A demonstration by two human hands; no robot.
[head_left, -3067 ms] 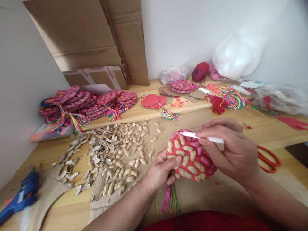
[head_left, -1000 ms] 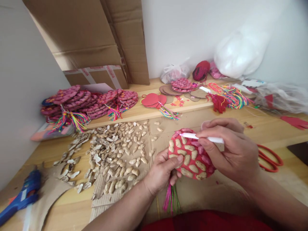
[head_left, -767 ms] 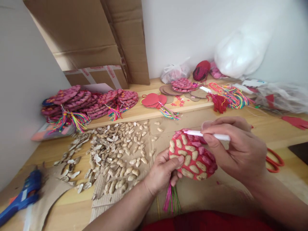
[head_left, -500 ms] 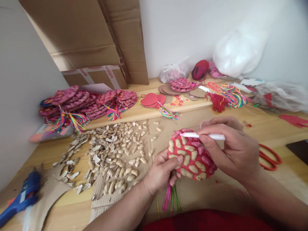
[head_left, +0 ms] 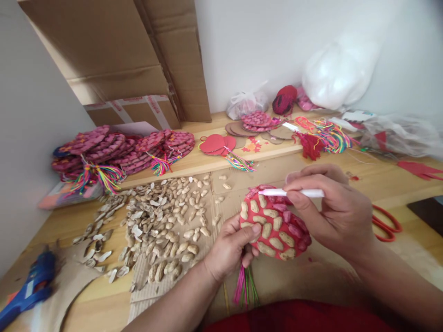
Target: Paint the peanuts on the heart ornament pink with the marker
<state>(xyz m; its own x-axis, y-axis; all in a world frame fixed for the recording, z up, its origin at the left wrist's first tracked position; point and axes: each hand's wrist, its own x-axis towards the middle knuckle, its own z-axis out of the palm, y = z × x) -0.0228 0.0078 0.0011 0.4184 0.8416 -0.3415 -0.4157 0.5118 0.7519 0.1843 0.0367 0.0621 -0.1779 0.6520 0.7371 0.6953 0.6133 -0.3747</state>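
My left hand [head_left: 232, 242] grips the left edge of a round red disc [head_left: 259, 212] covered with peanut shells, thumb on top and fingers underneath. Shells along its upper and right rim are pink; those in the middle and lower left are plain tan. A pink and green tassel [head_left: 245, 283] hangs below the disc. My right hand [head_left: 328, 212] pinches a white marker pen [head_left: 294, 192], held nearly level. Its tip points left and meets the shells near the disc's top edge; exact contact is hard to make out.
Loose peanut shells [head_left: 173, 221] cover cardboard at the left. A blue glue gun [head_left: 32, 286] lies at lower left, orange-handled scissors [head_left: 387, 223] at right. Along the raised back ledge are stacked pink shell discs [head_left: 90, 140], red discs [head_left: 212, 144], tassels [head_left: 328, 133] and a yarn ball [head_left: 284, 99].
The view has shifted slightly, so the background sits a little farther left. Both hands keep their holds, and the pen tip stays near the disc's upper edge.
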